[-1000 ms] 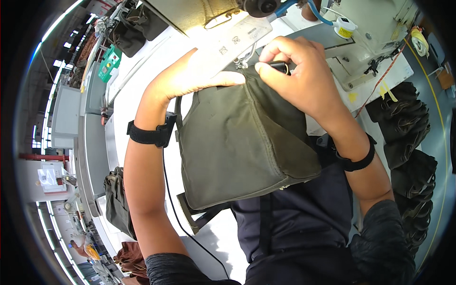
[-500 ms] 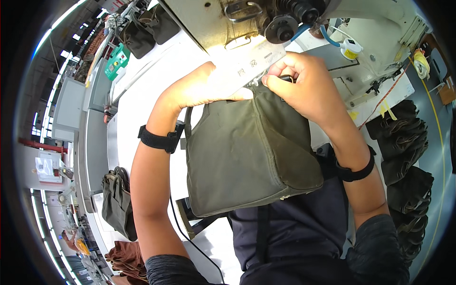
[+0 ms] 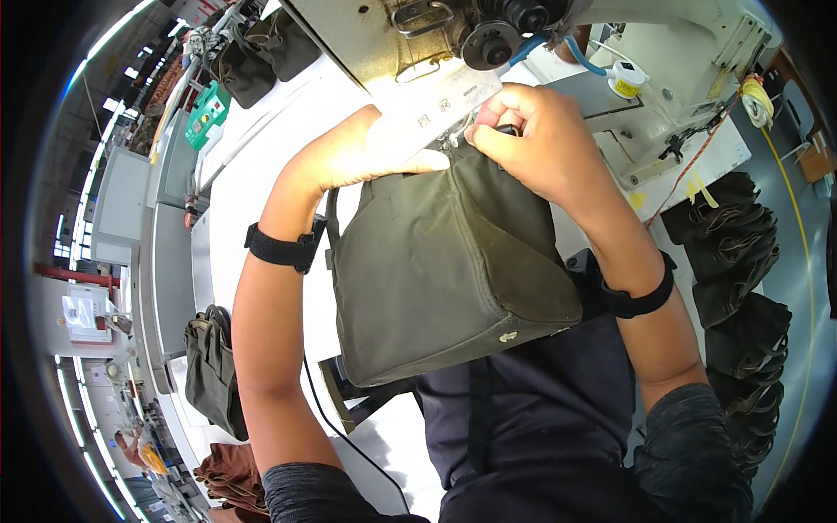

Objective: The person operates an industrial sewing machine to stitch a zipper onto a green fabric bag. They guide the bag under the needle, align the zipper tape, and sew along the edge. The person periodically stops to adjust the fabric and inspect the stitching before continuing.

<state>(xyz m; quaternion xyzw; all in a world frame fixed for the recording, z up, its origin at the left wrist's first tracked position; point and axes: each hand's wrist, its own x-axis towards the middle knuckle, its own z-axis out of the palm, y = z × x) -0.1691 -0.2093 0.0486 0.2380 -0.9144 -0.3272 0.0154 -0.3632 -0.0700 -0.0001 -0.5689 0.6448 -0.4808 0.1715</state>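
A dark olive fabric bag (image 3: 410,270) hangs in front of me, its top edge up at the head of a sewing machine (image 3: 357,30). My left hand (image 3: 370,152) grips the top edge on the left, thumb on the outer face; its other fingers are hidden, and bright light washes out part of it. My right hand (image 3: 545,144) is closed in a pinch on the rim right of the seam, next to a small dark piece (image 3: 508,131). The machine's pale cover plate (image 3: 445,105) hides the spot between my hands. Metal parts show just below that plate.
Another olive bag (image 3: 214,370) lies at the left, above brown fabric pieces (image 3: 231,475). Dark bags (image 3: 279,44) and a green box (image 3: 207,113) sit at the far left. Several dark fabric pieces (image 3: 741,340) are stacked at the right. A blue hose (image 3: 584,57) runs by the machine.
The bag and both hands appear slightly further left and up, along with the whole view. The bag's bottom edge has tilted a little, showing a small pale spot more fully. Both grips look unchanged.
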